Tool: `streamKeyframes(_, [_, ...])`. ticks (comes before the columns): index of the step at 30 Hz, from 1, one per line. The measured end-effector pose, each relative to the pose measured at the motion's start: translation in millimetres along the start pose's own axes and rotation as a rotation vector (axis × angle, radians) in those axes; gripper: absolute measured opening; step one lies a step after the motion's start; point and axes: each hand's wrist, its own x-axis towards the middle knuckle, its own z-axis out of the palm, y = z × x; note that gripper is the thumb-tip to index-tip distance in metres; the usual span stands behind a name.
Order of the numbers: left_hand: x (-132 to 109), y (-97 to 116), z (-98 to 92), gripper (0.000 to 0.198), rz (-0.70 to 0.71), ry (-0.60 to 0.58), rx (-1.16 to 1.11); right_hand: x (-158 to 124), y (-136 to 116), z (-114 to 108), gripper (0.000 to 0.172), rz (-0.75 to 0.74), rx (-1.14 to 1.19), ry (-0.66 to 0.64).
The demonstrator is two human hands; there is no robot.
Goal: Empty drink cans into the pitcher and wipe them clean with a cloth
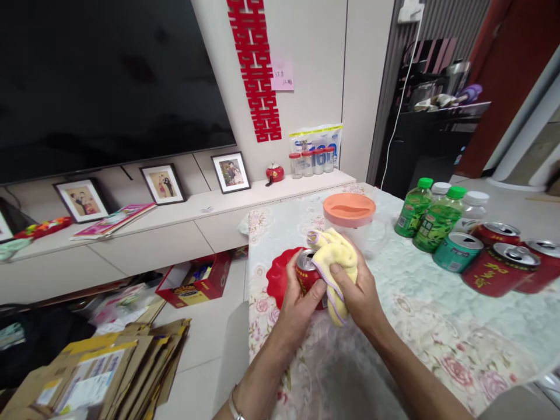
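My left hand [298, 291] is wrapped round a red drink can [305, 274], held upright above the table with its silver top showing. In my right hand [361, 289] is a bunched yellow cloth [339, 259] with a purple edge, and its folds press against the can's right side. Behind my left hand lies a red scalloped dish [278, 274], partly covered by the hand and can. Just beyond the cloth stands a clear canister [350, 230] with an orange lid [349, 209].
The table wears a flowered cloth [420, 326]. On its right stand green-labelled bottles [437, 219], a teal can [457, 252] and several red cans [499, 269]. A low white cabinet [184, 233] runs along the wall; flattened cardboard boxes [105, 373] sit on the floor at left.
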Motion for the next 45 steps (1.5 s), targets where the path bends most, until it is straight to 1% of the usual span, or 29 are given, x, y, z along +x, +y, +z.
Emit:
streamKeyframes(3, [-2.2, -3.3, -0.1, 0.084, -0.002, -0.006, -0.084, 1.9, 10.0, 0.1, 0.066, 0.073, 0.036, -0.014])
streamKeyframes(7, [3.2, -4.7, -3.3, 0.074, 0.035, 0.021, -0.133, 3.6, 17.4, 3.3, 0.059, 0.116, 0.049, -0.066])
streamKeyframes(12, [11.5, 4.8, -5.9, 0.069, 0.05, 0.088, -0.185, 1.4, 21.3, 5.4, 0.054, 0.158, -0.033, -0.115])
streamKeyframes(16, [11.7, 9.6, -6.4, 0.064, 0.035, 0.112, -0.226, -1.9, 25.0, 4.3, 0.053, 0.128, -0.11, -0.104])
streamKeyframes(19, [9.8, 6.4, -8.9, 0.062, 0.02, 0.13, -0.16, -5.3, 27.7, 4.2, 0.061, 0.112, -0.124, -0.076])
streamKeyframes(22, [8.6, 1.9, -10.5, 0.068, -0.01, 0.132, -0.064, -9.5, 25.9, 4.7, 0.067, 0.102, -0.099, -0.058])
streamKeyframes(24, [7.6, 1.4, -8.7, 0.075, -0.006, 0.118, -0.037, -11.8, 22.0, 5.1, 0.068, 0.077, -0.062, -0.03])
streamKeyframes(26, [5.0, 3.3, -4.6, 0.082, -0.008, 0.079, -0.037, -13.3, 17.5, 5.1, 0.069, 0.026, -0.024, 0.006])
streamKeyframes(29, [-2.3, 7.4, 1.9, 0.086, -0.057, 0.034, -0.075, -13.2, 13.8, 4.0, 0.074, -0.053, -0.034, 0.041])
streamKeyframes(31, [-7.3, 7.6, 3.2, 0.088, -0.094, 0.016, -0.107, -11.6, 14.6, 2.7, 0.076, -0.058, -0.056, 0.04])
streamKeyframes(34, [-10.2, 3.1, 0.1, 0.094, -0.111, -0.024, -0.159, -8.2, 19.5, 0.7, 0.069, 0.0, -0.064, 0.009])
streamKeyframes(36, [-8.5, -0.6, -2.5, 0.093, -0.096, -0.035, -0.2, -6.1, 23.9, -0.3, 0.063, 0.034, -0.079, -0.008])
streamKeyframes(41, [1.8, 0.0, -5.1, 0.083, -0.032, 0.01, -0.242, -3.2, 32.1, -1.3, 0.059, 0.053, -0.154, -0.059])
streamKeyframes(45, [11.1, 6.7, -9.2, 0.075, -0.037, 0.059, -0.219, -3.9, 32.8, -0.5, 0.059, 0.04, -0.244, -0.072])
